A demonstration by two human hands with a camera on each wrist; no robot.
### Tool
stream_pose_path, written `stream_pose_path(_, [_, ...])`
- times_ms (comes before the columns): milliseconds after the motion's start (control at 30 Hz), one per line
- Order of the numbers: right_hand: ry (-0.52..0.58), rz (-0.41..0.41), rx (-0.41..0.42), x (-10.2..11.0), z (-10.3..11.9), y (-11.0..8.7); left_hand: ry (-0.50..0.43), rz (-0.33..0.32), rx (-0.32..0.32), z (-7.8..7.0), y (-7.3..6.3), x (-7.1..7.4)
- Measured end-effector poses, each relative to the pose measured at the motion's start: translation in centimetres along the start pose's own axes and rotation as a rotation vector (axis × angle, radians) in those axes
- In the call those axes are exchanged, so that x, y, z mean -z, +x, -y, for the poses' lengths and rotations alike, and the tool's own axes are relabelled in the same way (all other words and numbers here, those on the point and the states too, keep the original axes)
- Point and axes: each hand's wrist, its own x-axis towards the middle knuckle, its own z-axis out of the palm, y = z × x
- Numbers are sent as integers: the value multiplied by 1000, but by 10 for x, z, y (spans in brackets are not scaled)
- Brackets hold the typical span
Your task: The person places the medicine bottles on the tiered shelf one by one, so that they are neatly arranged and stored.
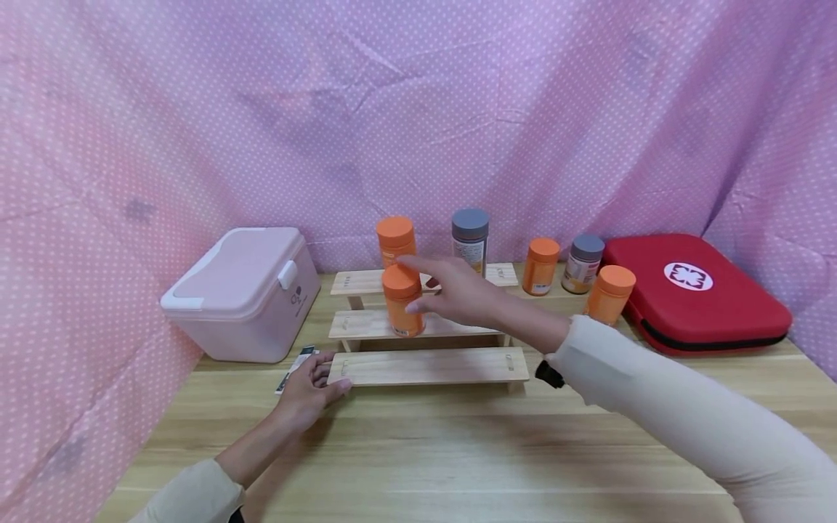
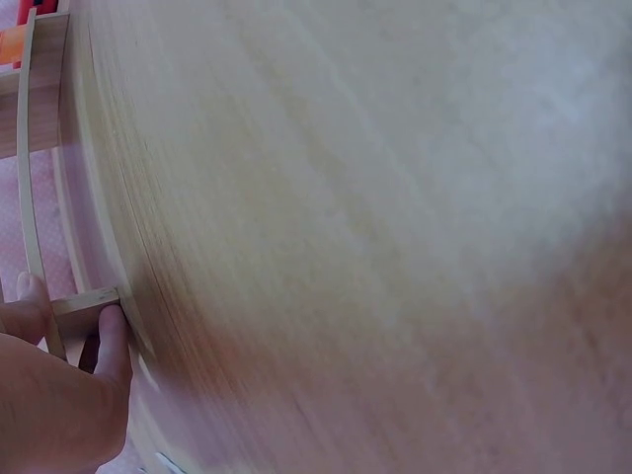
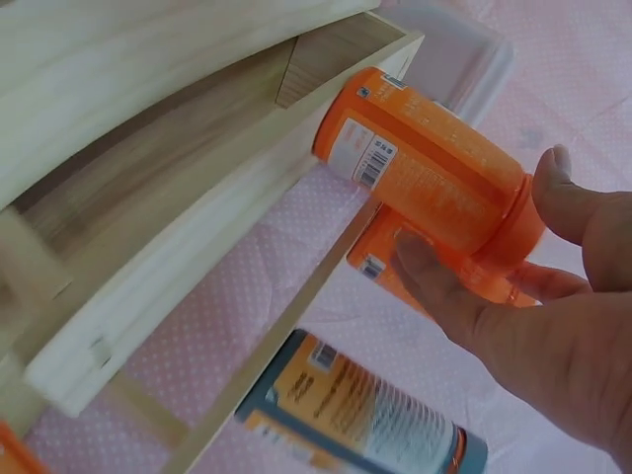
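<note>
A three-tier wooden rack (image 1: 431, 367) stands on the table. At the left end of its lowest board, my left hand (image 1: 307, 388) grips the wood, thumb on the front edge and fingers around the end support (image 2: 89, 304). An orange supplement bottle (image 3: 425, 168) stands upright on the middle tier. My right hand (image 1: 461, 290) is around its cap side, with the thumb near the cap and the fingers extended past the far side. Behind it, another orange bottle (image 1: 395, 236) stands on the top tier, and a grey-capped bottle (image 1: 471, 236) stands to its right.
Right of the rack stand two more orange bottles (image 1: 540, 267) and a shorter grey-capped bottle (image 1: 583, 265), beside a red first-aid case (image 1: 706, 305). A pale pink lidded box (image 1: 242, 290) sits on the left, a printed card (image 1: 297, 367) near it. A pink dotted curtain (image 1: 418, 131) hangs behind.
</note>
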Motion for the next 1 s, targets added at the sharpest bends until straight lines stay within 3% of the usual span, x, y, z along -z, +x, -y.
stream_pose_path(233, [25, -90, -10, 27, -21, -53, 4, 2, 0, 1, 0, 0])
stream_pose_path(500, [-15, -237, -195, 72, -58, -121, -7, 14, 7, 2, 0, 1])
stream_pose_path(633, [-65, -305, -301, 96, -79, -144, 0, 15, 11, 1, 0, 2])
stream_pose_path(833, [-159, -230, -506, 126, -116, -162, -10, 8, 8, 1, 1, 2])
stream_pose_path(1000, [-181, -142, -588, 129, -148, -170, -13, 10, 7, 0, -1, 1])
